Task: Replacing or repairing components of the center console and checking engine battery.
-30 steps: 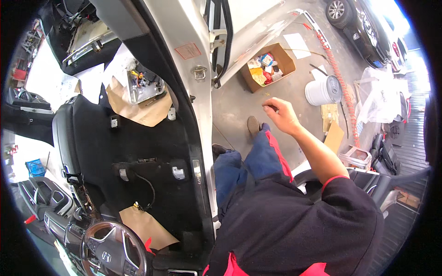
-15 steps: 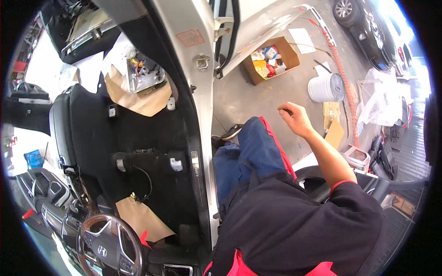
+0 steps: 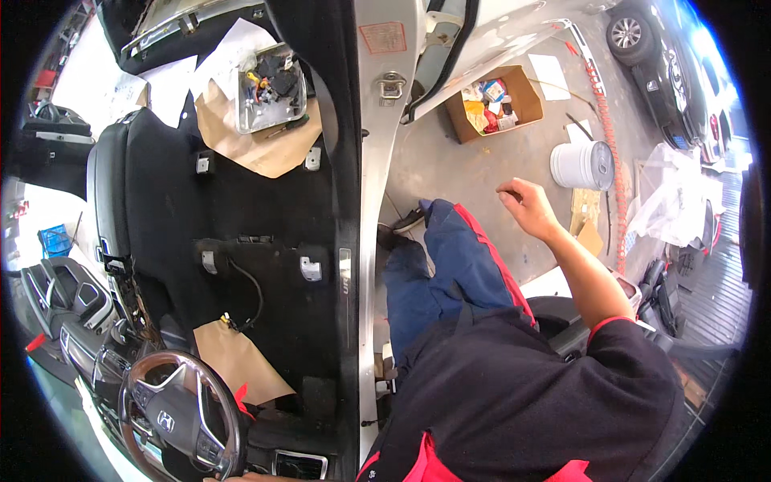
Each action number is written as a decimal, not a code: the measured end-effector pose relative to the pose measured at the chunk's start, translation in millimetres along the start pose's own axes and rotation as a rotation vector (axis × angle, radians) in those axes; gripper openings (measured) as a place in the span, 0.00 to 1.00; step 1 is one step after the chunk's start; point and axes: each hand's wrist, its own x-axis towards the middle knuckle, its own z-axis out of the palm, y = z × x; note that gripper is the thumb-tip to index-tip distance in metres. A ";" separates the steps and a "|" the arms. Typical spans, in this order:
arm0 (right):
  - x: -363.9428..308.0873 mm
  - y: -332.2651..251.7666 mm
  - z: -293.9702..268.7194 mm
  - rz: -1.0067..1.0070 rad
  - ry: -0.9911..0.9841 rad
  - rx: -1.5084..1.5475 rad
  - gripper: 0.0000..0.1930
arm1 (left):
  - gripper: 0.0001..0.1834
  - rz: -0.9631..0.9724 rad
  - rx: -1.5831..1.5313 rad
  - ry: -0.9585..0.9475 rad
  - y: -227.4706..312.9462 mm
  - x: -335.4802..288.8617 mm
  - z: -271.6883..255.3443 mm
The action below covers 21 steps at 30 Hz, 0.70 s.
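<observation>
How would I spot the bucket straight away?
From the car interior at left, cross to the grey floor. Just past the right hand, beside the red coiled hose, is the bucket. It's white and round, unlike the square brown box.

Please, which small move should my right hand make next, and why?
Perhaps bring the right hand closer to the white door sill: it hangs over the floor, with no object visible in it, while the clear tray of small parts lies inside on brown paper.
</observation>
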 end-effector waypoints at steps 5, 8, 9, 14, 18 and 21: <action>3.3 -2.1 9.0 0.020 -0.085 -0.043 0.10 | 0.37 0.053 -0.006 -0.032 6.2 1.7 7.6; 9.2 -10.9 14.4 -0.016 -0.134 -0.078 0.10 | 0.35 0.009 -0.012 -0.051 11.6 -0.7 6.8; 9.7 -13.4 15.2 -0.019 -0.131 -0.082 0.10 | 0.33 -0.059 -0.022 -0.064 13.7 -1.9 6.0; 15.1 -14.0 18.1 -0.104 -0.176 -0.095 0.09 | 0.31 -0.166 0.023 -0.054 17.9 -1.9 2.4; 16.1 -17.0 12.0 -0.146 -0.184 -0.115 0.09 | 0.32 -0.152 0.044 -0.001 14.1 -6.2 10.3; 16.9 -7.5 13.8 -0.187 -0.203 -0.138 0.09 | 0.32 -0.003 0.076 -0.012 11.0 -4.6 11.1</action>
